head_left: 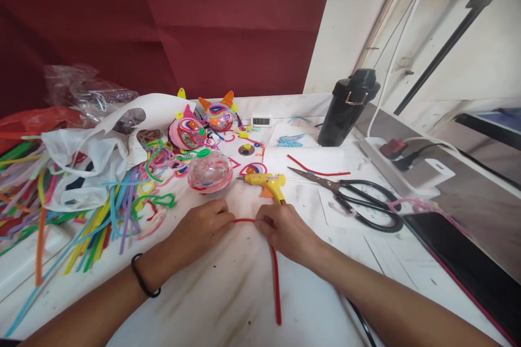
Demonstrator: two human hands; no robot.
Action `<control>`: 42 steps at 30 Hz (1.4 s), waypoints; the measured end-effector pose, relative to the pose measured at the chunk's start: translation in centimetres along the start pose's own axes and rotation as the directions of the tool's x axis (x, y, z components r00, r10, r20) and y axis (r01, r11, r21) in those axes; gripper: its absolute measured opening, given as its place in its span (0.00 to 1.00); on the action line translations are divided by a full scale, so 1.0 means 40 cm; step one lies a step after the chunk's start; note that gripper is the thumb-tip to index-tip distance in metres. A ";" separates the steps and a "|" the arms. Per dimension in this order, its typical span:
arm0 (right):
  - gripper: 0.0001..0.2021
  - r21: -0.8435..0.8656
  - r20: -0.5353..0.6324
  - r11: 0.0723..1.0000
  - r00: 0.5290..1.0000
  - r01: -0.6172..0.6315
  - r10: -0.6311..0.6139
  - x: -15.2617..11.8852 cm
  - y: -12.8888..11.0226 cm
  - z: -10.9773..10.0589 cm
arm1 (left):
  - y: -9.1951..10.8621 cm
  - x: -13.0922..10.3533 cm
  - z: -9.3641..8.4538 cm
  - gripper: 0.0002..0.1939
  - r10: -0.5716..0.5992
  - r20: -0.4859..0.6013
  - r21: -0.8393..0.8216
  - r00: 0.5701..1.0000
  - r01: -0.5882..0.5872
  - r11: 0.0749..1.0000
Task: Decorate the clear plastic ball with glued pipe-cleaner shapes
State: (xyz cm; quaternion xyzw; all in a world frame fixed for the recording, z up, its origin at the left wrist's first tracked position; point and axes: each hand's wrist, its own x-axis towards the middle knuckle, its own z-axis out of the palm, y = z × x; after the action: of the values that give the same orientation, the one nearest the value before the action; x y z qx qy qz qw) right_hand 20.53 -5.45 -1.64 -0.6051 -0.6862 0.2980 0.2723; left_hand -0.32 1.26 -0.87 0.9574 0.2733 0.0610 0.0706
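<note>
A red pipe cleaner (275, 287) runs between my two closed hands, a short span of it taut. My left hand (207, 225), with a black band at the wrist, pinches one end. Farther along, my right hand (287, 230) grips it, and the rest hangs down toward the table's front. Just beyond my right hand lies a yellow glue gun (266, 180), its nozzle pointing left. A clear round ball (210, 169), partly wrapped in red and pink with a green piece on top, sits behind my left hand.
Black-handled scissors (345, 192) and a dark phone (464, 265) lie at right. Colourful pipe cleaners (93, 233) heap at left beside a white plastic bag (83, 168). Two decorated balls, a small digital clock (261, 120) and a black bottle (345, 111) stand behind. A power strip (394, 165) lies at right.
</note>
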 end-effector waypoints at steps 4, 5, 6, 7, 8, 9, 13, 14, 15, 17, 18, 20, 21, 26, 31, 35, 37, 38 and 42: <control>0.08 0.000 -0.031 1.000 0.999 0.024 -0.024 -0.004 0.009 0.006 | 0.002 0.027 0.014 0.13 0.045 -0.017 -0.033 0.999 -0.045 0.998; 0.08 0.006 -0.023 1.000 0.999 0.029 -0.029 -0.005 0.011 0.005 | 0.001 0.029 0.018 0.12 0.052 -0.031 -0.051 0.998 -0.054 0.997; 0.09 0.014 -0.004 0.999 0.999 0.036 -0.035 -0.006 0.013 0.001 | 0.000 0.030 0.023 0.11 0.055 -0.051 -0.071 0.997 -0.059 0.996; 0.10 0.026 0.026 0.999 0.999 0.043 -0.043 -0.008 0.014 -0.004 | -0.003 0.030 0.028 0.10 0.055 -0.076 -0.097 0.996 -0.063 0.993; 0.12 0.038 0.065 0.998 0.996 0.053 -0.055 -0.010 0.015 -0.013 | -0.005 0.028 0.033 0.09 0.053 -0.099 -0.130 0.994 -0.066 0.989; 0.14 0.050 0.111 0.997 0.991 0.066 -0.071 -0.012 0.015 -0.024 | -0.008 0.027 0.038 0.09 0.052 -0.123 -0.167 0.991 -0.072 0.983; 0.18 0.064 0.300 0.983 0.936 0.174 -0.186 -0.021 0.004 -0.081 | -0.025 0.021 0.057 0.08 0.070 -0.207 -0.302 0.976 -0.132 0.944; 0.19 0.049 0.349 0.974 0.910 0.223 -0.226 -0.024 0.000 -0.093 | -0.028 0.020 0.060 0.08 0.075 -0.218 -0.324 0.973 -0.145 0.935; 0.20 0.030 0.386 0.964 0.887 0.263 -0.253 -0.027 -0.005 -0.102 | -0.031 0.020 0.063 0.08 0.073 -0.222 -0.341 0.972 -0.147 0.928; 0.21 -0.020 0.437 0.953 0.860 0.302 -0.263 -0.034 -0.013 -0.109 | -0.034 0.019 0.066 0.08 0.057 -0.218 -0.367 0.974 -0.136 0.920; 0.21 -0.046 0.446 0.952 0.859 0.302 -0.251 -0.036 -0.016 -0.108 | -0.034 0.019 0.066 0.08 0.047 -0.216 -0.374 0.975 -0.127 0.919; 0.17 -0.095 0.443 0.950 0.867 0.299 -0.229 -0.039 -0.018 -0.099 | -0.032 0.019 0.065 0.08 0.028 -0.214 -0.386 0.976 -0.111 0.916; 0.15 -0.112 0.439 0.946 0.869 0.305 -0.228 -0.039 -0.017 -0.093 | -0.031 0.020 0.065 0.08 0.024 -0.213 -0.392 0.977 -0.108 0.913; 0.06 -0.174 0.406 0.915 0.873 0.365 -0.271 -0.036 0.000 -0.066 | -0.033 0.019 0.068 0.07 0.016 -0.193 -0.424 0.981 -0.099 0.900; 0.06 -0.224 0.388 0.891 0.875 0.394 -0.290 -0.037 0.006 -0.058 | -0.046 0.010 0.038 0.03 0.051 -0.034 -0.477 0.998 -0.061 0.877; 0.07 -0.241 0.371 0.894 0.887 0.378 -0.275 -0.039 -0.003 -0.059 | -0.055 -0.001 -0.015 0.07 0.127 0.089 -0.514 0.988 -0.064 0.855; 0.07 -0.264 0.363 0.890 0.893 0.372 -0.266 -0.039 -0.004 -0.058 | -0.058 -0.009 -0.038 0.09 0.171 0.142 -0.534 0.975 -0.070 0.842; 0.07 -0.274 0.359 0.887 0.895 0.371 -0.264 -0.039 -0.003 -0.056 | -0.060 -0.013 -0.047 0.10 0.195 0.168 -0.544 0.966 -0.074 0.836; 0.06 -0.296 0.339 0.879 0.902 0.373 -0.268 -0.039 0.003 -0.049 | -0.064 -0.025 -0.064 0.18 0.268 0.237 -0.573 0.934 -0.089 0.815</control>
State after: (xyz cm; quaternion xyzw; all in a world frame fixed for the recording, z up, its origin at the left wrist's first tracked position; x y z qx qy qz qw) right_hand 22.22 -6.82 -0.41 -0.4710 -0.8520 0.2046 0.1021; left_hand -2.88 3.16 1.12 0.9149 0.1374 -0.0057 0.3796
